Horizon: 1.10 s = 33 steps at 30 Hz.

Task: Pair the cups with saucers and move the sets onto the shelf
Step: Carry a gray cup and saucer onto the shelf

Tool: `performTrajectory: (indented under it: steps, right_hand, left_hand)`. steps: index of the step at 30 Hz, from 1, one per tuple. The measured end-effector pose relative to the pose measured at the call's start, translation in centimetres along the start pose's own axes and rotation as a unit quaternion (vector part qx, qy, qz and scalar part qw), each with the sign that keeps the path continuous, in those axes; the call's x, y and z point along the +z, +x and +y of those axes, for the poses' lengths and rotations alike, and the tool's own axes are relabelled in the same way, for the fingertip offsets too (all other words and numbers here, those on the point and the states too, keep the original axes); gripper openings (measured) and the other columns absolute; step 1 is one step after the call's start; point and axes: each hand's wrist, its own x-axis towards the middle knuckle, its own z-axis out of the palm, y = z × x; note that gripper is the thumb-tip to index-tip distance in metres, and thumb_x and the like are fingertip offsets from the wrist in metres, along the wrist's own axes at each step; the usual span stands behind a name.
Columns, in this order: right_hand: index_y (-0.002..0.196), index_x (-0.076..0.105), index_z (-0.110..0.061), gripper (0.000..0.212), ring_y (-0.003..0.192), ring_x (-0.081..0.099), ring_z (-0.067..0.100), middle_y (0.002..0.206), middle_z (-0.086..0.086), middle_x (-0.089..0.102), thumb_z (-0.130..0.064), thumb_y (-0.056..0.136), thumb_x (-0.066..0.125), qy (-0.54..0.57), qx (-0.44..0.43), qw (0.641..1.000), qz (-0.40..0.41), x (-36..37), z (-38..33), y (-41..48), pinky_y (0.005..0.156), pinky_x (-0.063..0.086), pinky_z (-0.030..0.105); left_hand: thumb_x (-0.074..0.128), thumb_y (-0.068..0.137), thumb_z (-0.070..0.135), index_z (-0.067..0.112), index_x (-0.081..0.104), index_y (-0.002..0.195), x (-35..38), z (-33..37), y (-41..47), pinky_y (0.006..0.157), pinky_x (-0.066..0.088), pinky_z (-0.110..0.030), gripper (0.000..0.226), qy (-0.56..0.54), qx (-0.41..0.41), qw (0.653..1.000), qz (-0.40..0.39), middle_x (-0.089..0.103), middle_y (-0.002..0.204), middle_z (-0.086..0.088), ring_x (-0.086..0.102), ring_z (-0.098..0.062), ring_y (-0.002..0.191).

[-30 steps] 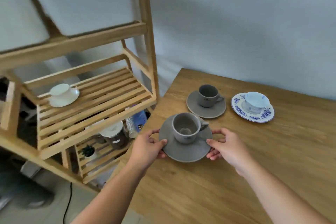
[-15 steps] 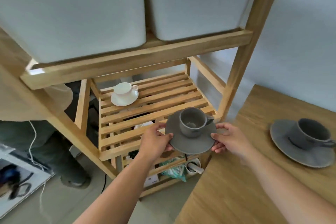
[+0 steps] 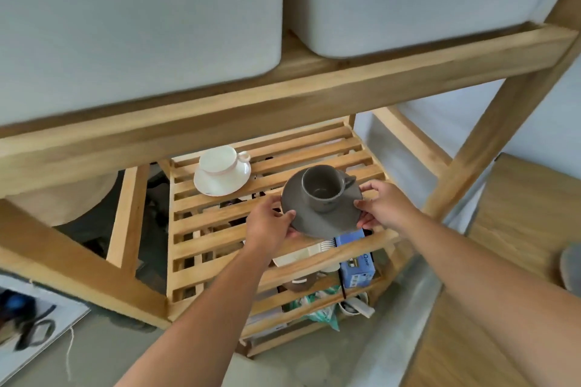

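Observation:
A grey cup (image 3: 323,187) stands upright on a grey saucer (image 3: 327,220), handle to the right. I hold the saucer over the slatted wooden shelf (image 3: 220,229): my left hand (image 3: 268,225) grips its left rim, my right hand (image 3: 385,204) its right rim. I cannot tell whether the saucer touches the slats. A white cup (image 3: 221,160) rests on a white saucer (image 3: 220,182) at the shelf's back left. The rim of another grey saucer (image 3: 570,267) shows on the wooden table (image 3: 518,292) at the right edge.
Two large white bins (image 3: 141,19) sit on the tier above, close over the shelf. A slanted wooden post (image 3: 490,132) stands right of my hands. The lower tier holds a blue box (image 3: 356,267), a lidded jar and packets.
I have carried the grey cup and saucer left from the table and in over the slatted shelf. My view has turned toward the shelf, so the table is mostly out of sight.

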Motion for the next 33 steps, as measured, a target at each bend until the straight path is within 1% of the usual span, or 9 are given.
performTrajectory:
  steps: [3, 6, 9, 12, 16, 18, 23, 29, 33]
  right_hand:
    - [0.107, 0.055, -0.014, 0.021, 0.045, 0.066, 0.016, 0.066, 0.012, 0.069, -0.01, 0.088, 0.062, -0.008, 0.006, 1.0, 0.001, 0.2, -0.1, 1.8, 0.047, 0.054, 0.027]
    - [0.108, 0.055, -0.014, 0.022, 0.052, 0.067, 0.019, 0.075, 0.012, 0.07, -0.01, 0.087, 0.063, -0.014, 0.0, 1.0, 0.0, 0.4, -0.2, 3.4, 0.05, 0.056, 0.027]
    - [0.107, 0.057, -0.011, 0.02, 0.05, 0.066, 0.018, 0.073, 0.01, 0.068, -0.008, 0.088, 0.062, -0.031, -0.011, 0.999, 0.008, 0.5, -0.5, 4.8, 0.045, 0.054, 0.025]
    - [0.104, 0.059, -0.008, 0.017, 0.048, 0.065, 0.019, 0.069, 0.009, 0.067, -0.006, 0.088, 0.06, -0.053, -0.019, 0.998, 0.016, 0.7, -0.8, 5.8, 0.044, 0.053, 0.025]
    - [0.105, 0.062, -0.011, 0.017, 0.055, 0.067, 0.022, 0.074, 0.008, 0.068, -0.008, 0.088, 0.061, -0.045, -0.022, 0.998, 0.028, 1.1, -1.2, 6.7, 0.058, 0.06, 0.033]
    - [0.107, 0.062, -0.013, 0.019, 0.059, 0.069, 0.02, 0.079, 0.006, 0.068, -0.01, 0.088, 0.061, -0.045, -0.03, 0.997, 0.049, 1.3, -1.2, 6.5, 0.06, 0.06, 0.031]
    - [0.119, 0.056, -0.015, 0.033, 0.061, 0.069, 0.014, 0.089, 0.006, 0.069, -0.018, 0.087, 0.064, 0.016, -0.022, 0.992, 0.126, 2.7, 0.0, 4.2, 0.053, 0.056, 0.023]
    - [0.125, 0.053, -0.014, 0.043, 0.064, 0.071, 0.012, 0.089, 0.009, 0.072, -0.01, 0.084, 0.066, 0.119, 0.002, 0.984, 0.132, 4.7, 1.2, 1.9, 0.056, 0.058, 0.021]
    - [0.123, 0.054, -0.012, 0.041, 0.067, 0.072, 0.013, 0.097, 0.013, 0.072, -0.006, 0.084, 0.066, 0.148, 0.01, 0.978, 0.146, 4.9, 0.8, 2.9, 0.061, 0.06, 0.024]
  left_hand:
    - [0.063, 0.09, 0.008, 0.016, 0.051, 0.134, 0.3, 0.1, 1.5, 0.058, 0.06, -0.024, 0.046, -0.024, -0.006, 1.0, 0.005, 0.071, 0.1, -0.013, 0.07, -0.018, 0.069]
    - [0.063, 0.09, 0.007, 0.016, 0.05, 0.135, 0.8, 0.2, 3.0, 0.065, 0.062, -0.027, 0.048, -0.023, -0.011, 1.0, 0.012, 0.07, 0.095, -0.011, 0.071, -0.019, 0.072]
    - [0.065, 0.089, 0.008, 0.017, 0.052, 0.133, 1.1, 0.5, 4.2, 0.063, 0.061, -0.028, 0.047, -0.03, -0.025, 0.999, 0.026, 0.069, 0.095, -0.008, 0.072, -0.022, 0.077]
    - [0.066, 0.089, 0.011, 0.018, 0.054, 0.131, 1.4, 0.6, 5.2, 0.063, 0.062, -0.028, 0.044, -0.022, -0.025, 0.999, 0.042, 0.07, 0.096, -0.009, 0.07, -0.018, 0.067]
    - [0.066, 0.089, 0.014, 0.019, 0.056, 0.127, 1.4, 0.6, 6.1, 0.07, 0.063, -0.033, 0.04, -0.024, -0.026, 0.998, 0.05, 0.069, 0.089, -0.003, 0.07, -0.017, 0.064]
    - [0.066, 0.089, 0.015, 0.019, 0.055, 0.128, 1.5, 0.6, 6.3, 0.071, 0.063, -0.034, 0.04, -0.025, -0.029, 0.998, 0.056, 0.071, 0.091, -0.005, 0.069, -0.017, 0.065]
    - [0.066, 0.089, 0.016, 0.02, 0.05, 0.133, 2.2, -0.2, 4.8, 0.063, 0.061, -0.027, 0.048, -0.052, -0.024, 0.995, 0.084, 0.072, 0.098, -0.009, 0.072, -0.017, 0.07]
    - [0.067, 0.088, 0.009, 0.022, 0.041, 0.143, 3.7, -1.0, 2.7, 0.072, 0.061, -0.028, 0.062, -0.108, -0.018, 0.988, 0.11, 0.072, 0.088, -0.003, 0.074, -0.013, 0.077]
    - [0.065, 0.089, 0.005, 0.022, 0.039, 0.145, 4.3, -0.2, 3.2, 0.066, 0.06, -0.025, 0.064, -0.149, -0.034, 0.982, 0.112, 0.069, 0.085, -0.002, 0.073, -0.014, 0.074]
